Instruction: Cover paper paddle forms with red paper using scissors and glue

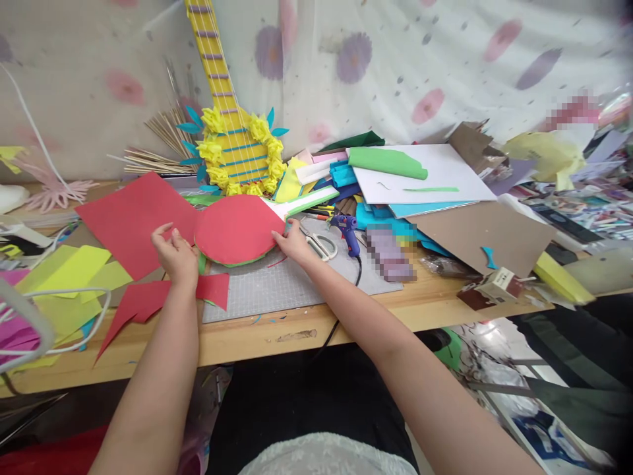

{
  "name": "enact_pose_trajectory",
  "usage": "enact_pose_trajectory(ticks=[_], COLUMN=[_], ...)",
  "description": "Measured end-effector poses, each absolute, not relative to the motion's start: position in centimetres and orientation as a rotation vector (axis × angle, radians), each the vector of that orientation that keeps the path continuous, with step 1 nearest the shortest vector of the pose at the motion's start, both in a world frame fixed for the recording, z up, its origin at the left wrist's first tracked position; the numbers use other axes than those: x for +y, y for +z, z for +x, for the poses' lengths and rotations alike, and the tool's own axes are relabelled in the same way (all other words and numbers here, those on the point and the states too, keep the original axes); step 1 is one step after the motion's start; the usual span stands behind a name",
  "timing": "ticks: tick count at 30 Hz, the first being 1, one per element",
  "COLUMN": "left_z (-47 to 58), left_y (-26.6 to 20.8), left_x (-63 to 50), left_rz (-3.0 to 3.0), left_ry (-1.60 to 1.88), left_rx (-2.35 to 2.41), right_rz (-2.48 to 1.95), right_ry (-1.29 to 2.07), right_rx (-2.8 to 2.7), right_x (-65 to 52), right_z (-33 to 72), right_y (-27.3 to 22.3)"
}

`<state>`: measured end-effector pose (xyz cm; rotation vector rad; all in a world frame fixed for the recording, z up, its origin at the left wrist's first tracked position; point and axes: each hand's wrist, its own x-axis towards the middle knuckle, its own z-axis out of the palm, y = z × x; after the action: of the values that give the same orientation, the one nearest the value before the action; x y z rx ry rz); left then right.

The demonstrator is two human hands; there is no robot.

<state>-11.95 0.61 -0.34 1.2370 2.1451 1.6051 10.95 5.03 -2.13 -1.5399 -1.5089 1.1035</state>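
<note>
A round red craft piece (237,231) with a green edge and a white-and-green neck (311,200) is tilted over the grey cutting mat (247,293). My right hand (293,243) pinches its right edge, close to where the neck joins. Just left of the disc, my left hand (177,256) is raised with bent fingers apart and nothing visible in it. Behind that hand lies a large red sheet (138,218); cut red scraps (141,300) lie around the wrist. Scissors (324,247) and a purple hot glue gun (346,231) rest to the right of my right hand.
A yellow paper guitar (237,138) with flowers leans on the back curtain. White board (420,178), green foam roll (388,161) and brown cardboard (489,231) are stacked at right. Yellow sheets (74,270) and a white cable lie left. The glue gun's black cord (341,316) crosses the table edge.
</note>
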Motion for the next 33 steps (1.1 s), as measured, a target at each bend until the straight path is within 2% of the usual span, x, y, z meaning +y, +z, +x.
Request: enact_pose_trajectory(ticks=[7, 13, 21, 27, 33], left_z=[-16.0, -17.1, -16.4, -16.9, -17.9], left_y=[-1.2, -2.6, -2.8, -2.0, -1.3], left_x=[-0.1, 0.9, 2.1, 1.5, 1.8], left_rz=[1.331, 1.632, 1.306, 1.122, 0.870], left_ry=[1.560, 1.135, 1.108, 1.387, 1.966], left_rx=[2.438, 2.497, 2.624, 2.728, 2.529], right_rz=[-1.378, -1.341, -1.321, -1.308, -1.244], right_ry=[0.973, 0.976, 0.906, 0.915, 0.916], right_rx=[-1.437, -1.350, -1.338, -1.352, -1.518], right_x=[5.0, 4.1, 3.3, 3.3, 2.9], right_z=[10.0, 10.7, 11.0, 11.0, 11.3], right_y=[-4.5, -4.9, -4.0, -3.9, -3.4])
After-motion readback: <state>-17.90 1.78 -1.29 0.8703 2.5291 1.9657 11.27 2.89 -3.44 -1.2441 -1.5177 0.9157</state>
